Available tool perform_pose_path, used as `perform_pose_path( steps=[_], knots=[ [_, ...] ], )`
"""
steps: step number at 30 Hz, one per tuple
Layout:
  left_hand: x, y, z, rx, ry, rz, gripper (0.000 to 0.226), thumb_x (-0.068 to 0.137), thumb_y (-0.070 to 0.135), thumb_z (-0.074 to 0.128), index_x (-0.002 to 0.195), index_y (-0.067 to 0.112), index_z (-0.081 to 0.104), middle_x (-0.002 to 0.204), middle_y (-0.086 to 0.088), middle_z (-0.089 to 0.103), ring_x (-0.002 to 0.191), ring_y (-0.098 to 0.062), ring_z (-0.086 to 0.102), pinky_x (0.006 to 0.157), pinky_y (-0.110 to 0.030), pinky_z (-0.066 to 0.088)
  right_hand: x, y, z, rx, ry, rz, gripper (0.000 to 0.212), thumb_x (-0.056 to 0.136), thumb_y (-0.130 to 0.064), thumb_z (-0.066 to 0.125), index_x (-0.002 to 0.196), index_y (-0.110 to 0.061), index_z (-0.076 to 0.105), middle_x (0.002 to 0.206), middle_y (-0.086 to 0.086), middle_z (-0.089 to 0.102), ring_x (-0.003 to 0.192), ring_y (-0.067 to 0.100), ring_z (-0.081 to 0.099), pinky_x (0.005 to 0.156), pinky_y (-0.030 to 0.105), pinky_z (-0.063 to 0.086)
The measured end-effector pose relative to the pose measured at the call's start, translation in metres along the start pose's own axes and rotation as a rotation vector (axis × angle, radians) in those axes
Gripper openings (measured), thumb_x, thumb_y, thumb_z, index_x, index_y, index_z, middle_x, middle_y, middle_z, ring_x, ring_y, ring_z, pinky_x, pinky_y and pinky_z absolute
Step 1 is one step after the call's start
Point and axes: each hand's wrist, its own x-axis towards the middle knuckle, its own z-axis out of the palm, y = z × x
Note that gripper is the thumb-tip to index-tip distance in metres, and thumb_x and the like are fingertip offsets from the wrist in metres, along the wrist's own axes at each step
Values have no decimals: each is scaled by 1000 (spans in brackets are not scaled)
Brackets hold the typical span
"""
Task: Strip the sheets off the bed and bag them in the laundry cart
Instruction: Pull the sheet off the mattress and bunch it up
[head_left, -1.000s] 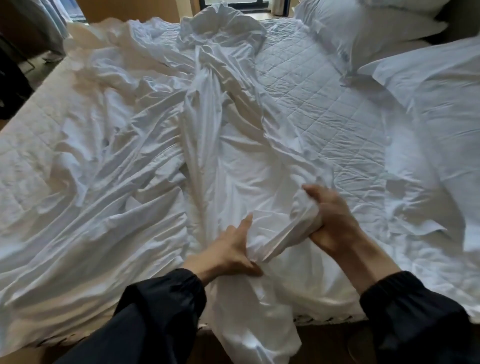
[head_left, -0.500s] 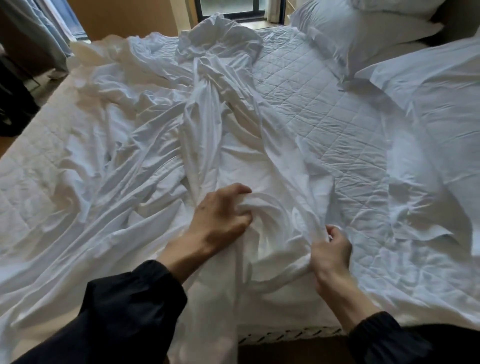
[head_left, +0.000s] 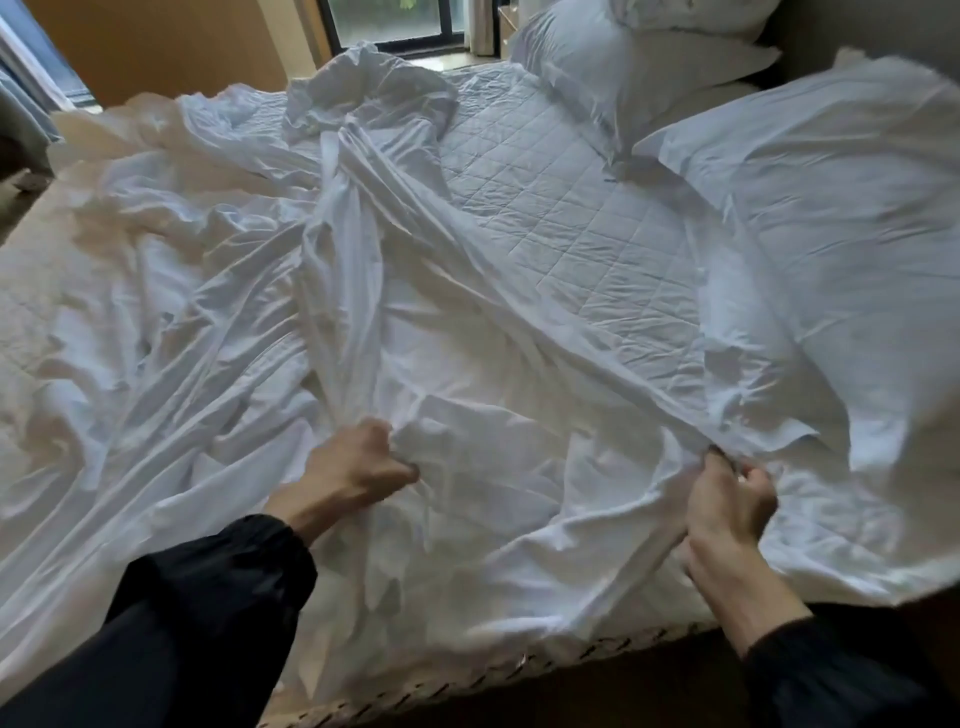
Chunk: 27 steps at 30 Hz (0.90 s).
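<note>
A crumpled white sheet (head_left: 218, 322) lies loose across the bed, bunched into long folds running from the far side toward me. My left hand (head_left: 353, 467) grips a gathered fold of it near the bed's near edge. My right hand (head_left: 727, 499) pinches another edge of the sheet further right, pulling the cloth taut between the two hands. The quilted mattress pad (head_left: 561, 208) shows bare at the middle right. No laundry cart is in view.
White pillows (head_left: 639, 57) are stacked at the far right by the headboard. A white duvet or cover (head_left: 841, 218) lies along the right side. A window (head_left: 395, 21) and wooden panel stand beyond the bed. The mattress's patterned edge (head_left: 519, 670) runs just below my hands.
My right hand has moved right along the sheet and taken a new hold on its edge. My left hand has closed on its fold. The view has shifted slightly.
</note>
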Motion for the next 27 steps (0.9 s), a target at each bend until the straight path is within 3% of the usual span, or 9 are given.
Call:
perform_pose_path(
  steps=[2, 4, 8, 11, 16, 20, 22, 24, 27],
  knots=[
    [-6, 11, 7, -297, -103, 59, 23, 66, 49, 70, 59, 27, 69, 57, 8, 64, 58, -8, 62, 55, -21, 46, -9, 7, 1, -47, -178, 82, 20, 90, -32, 59, 96, -13, 62, 88, 3, 63, 85, 25, 60, 76, 36, 50],
    [-16, 27, 12, -624, -123, 48, 25, 82, 33, 73, 64, 16, 72, 54, 3, 62, 50, -10, 58, 48, -21, 44, -20, 19, 3, -130, -334, 138, 33, 81, -40, 68, 96, -12, 62, 85, 4, 65, 80, 25, 62, 73, 37, 52],
    [-25, 42, 18, -1042, -38, -2, 26, 73, 28, 68, 65, 3, 64, 54, -12, 52, 48, -21, 48, 43, -24, 36, -33, 60, -1, -570, -362, 32, 66, 71, -32, 74, 123, -14, 39, 110, 7, 59, 98, 31, 60, 85, 48, 51],
    [-23, 15, 20, -635, 36, 52, 21, 64, 33, 57, 59, 13, 61, 57, 0, 62, 54, -18, 59, 50, -27, 46, -31, 78, -12, -610, -343, 137, 59, 74, -18, 71, 124, -12, 39, 111, 11, 58, 97, 34, 59, 84, 51, 53],
    [-18, -73, 18, 260, -111, -154, 21, 83, 34, 53, 100, 23, 50, 108, -2, 61, 101, -25, 59, 80, -32, 44, -13, 58, -15, -82, -284, 287, 22, 85, -7, 64, 106, -9, 59, 94, 12, 64, 78, 25, 62, 56, 35, 55],
    [-31, -79, 39, 697, -129, -191, 42, 95, 24, 27, 137, 19, 34, 137, -7, 45, 123, -28, 46, 97, -40, 36, -7, 25, -8, 229, -371, 443, 23, 81, -9, 65, 104, -3, 66, 89, 14, 66, 74, 28, 65, 59, 33, 54],
    [-40, -55, 55, 739, -115, -95, 59, 93, 19, 18, 150, 11, 9, 152, -19, 20, 139, -37, 22, 112, -52, 19, -13, 16, -4, 283, -539, 571, 35, 82, -18, 62, 113, -1, 66, 94, 16, 67, 80, 31, 66, 67, 37, 57],
    [-49, -27, 71, 529, -85, 81, 74, 92, 23, 37, 152, 15, -5, 157, -17, -4, 145, -36, -2, 117, -50, -2, -24, 10, 0, 305, -709, 660, 34, 86, -23, 57, 108, -1, 69, 94, 17, 69, 80, 31, 68, 69, 39, 59],
    [-72, 28, 88, -275, -198, 315, 77, 80, 54, 61, 145, 27, 30, 151, 3, 26, 141, -17, 25, 117, -33, 17, -41, -1, 7, 372, -909, 707, 32, 85, -20, 54, 96, 3, 73, 90, 21, 70, 76, 32, 70, 64, 42, 60]
  ],
)
